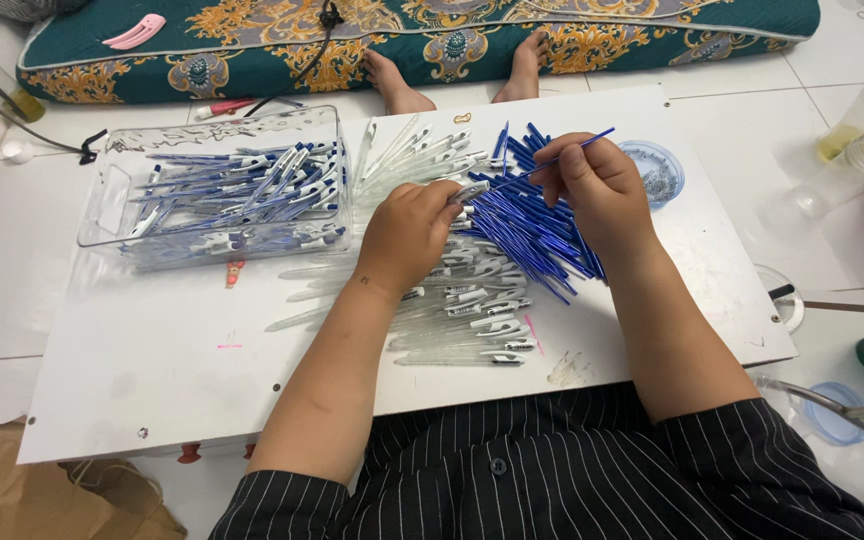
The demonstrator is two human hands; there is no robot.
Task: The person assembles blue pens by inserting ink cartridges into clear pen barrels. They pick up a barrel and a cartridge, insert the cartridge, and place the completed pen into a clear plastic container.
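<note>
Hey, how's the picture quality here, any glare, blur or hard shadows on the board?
Head view: light is soft and even, with only faint shadows under the left hand and right hand. The white board looks bright but not blown out. The blue refill stays sharp; the clear bin shows mild glints, and the edges bend slightly.

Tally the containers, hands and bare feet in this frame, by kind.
Clear plastic bin of finished pens: 1
Small blue dish: 1
Hands, left and right, at a blue refill: 2
Bare feet: 2
Total: 6
</note>
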